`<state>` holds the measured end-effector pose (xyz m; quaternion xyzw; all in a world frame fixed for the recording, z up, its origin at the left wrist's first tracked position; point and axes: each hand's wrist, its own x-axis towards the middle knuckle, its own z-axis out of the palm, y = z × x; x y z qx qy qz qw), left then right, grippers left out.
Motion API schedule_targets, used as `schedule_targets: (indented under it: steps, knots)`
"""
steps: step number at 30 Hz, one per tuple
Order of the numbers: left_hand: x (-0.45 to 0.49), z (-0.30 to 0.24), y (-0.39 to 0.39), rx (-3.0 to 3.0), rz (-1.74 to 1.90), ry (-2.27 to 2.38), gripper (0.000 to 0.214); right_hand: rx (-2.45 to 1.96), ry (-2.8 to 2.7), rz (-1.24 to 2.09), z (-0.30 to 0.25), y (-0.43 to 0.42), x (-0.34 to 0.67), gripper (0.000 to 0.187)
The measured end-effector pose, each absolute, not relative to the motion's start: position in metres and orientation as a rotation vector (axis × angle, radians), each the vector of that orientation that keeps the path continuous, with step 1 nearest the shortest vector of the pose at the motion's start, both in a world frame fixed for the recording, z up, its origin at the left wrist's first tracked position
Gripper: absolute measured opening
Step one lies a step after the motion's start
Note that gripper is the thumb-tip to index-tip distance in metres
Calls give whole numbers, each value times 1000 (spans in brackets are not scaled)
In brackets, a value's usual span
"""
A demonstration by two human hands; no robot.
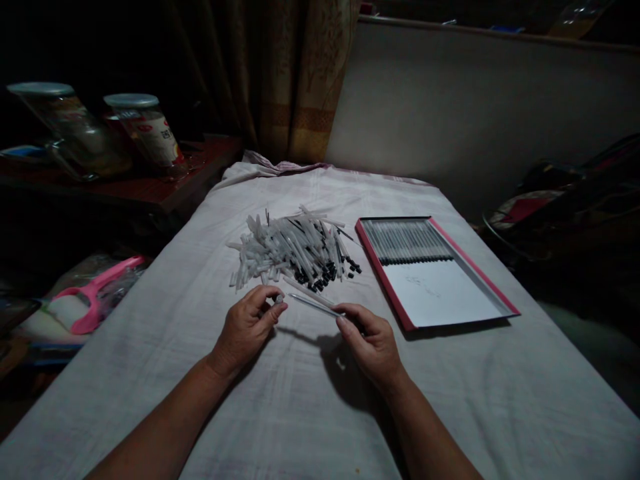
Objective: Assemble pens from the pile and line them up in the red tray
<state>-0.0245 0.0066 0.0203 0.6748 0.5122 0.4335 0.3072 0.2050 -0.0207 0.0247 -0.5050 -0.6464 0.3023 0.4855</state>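
Left hand point(250, 325): pinched on one small pale piece point(279, 300)
Right hand point(369, 341): closed on one slim stick point(313, 303), which lies between both hands
Heap point(295, 248): one, beyond the hands; pieces uncountable
Box point(393, 292): one, right of heap, one row of sticks point(407, 241) inside

No word, brand or number can be read with certainty. A white and red label point(165, 139) stands on the jar point(147, 133) nearer the right edge of the dark red side desk point(167, 192); its dark characters are too small and blurred to make out. Faint grey marks point(423, 285) show on the white floor of the red-edged box point(387, 283), towards the cloth-covered desk's point(280, 420) right edge, illegible too.
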Motion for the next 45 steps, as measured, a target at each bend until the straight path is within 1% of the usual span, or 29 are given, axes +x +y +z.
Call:
schedule_targets:
  steps: [6, 12, 16, 21, 23, 26, 30, 33, 40, 45]
  knots:
    - [-24, 23, 6, 1877, 1274, 1272, 11, -1242, -1571, 722, 28, -22, 206, 19]
    - [-22, 30, 5, 1788, 1307, 1292, 11, -1252, -1563, 717, 26, -23, 207, 18]
    - [-22, 32, 7, 1333, 1347, 1324, 22, -1260, -1550, 711, 26, -24, 207, 19]
    - [-20, 36, 13, 724, 1335, 1095, 37, -1240, -1571, 703, 28, -24, 205, 19]
    - [-20, 39, 12, 587, 1268, 1010, 37, -1229, -1573, 698, 29, -24, 205, 18]
    - [-19, 43, 8, 466, 1138, 913, 31, -1223, -1561, 709, 31, -24, 204, 17]
    - [-17, 44, 5, 429, 1064, 854, 24, -1221, -1553, 731, 34, -25, 204, 17]
    - [-15, 43, 4, 430, 1038, 856, 25, -1224, -1560, 724, 36, -26, 204, 16]
    - [-12, 39, 4, 590, 1029, 956, 44, -1211, -1604, 725, 36, -25, 204, 18]
    - [-12, 36, 4, 824, 1051, 1085, 51, -1211, -1660, 756, 35, -23, 210, 20]
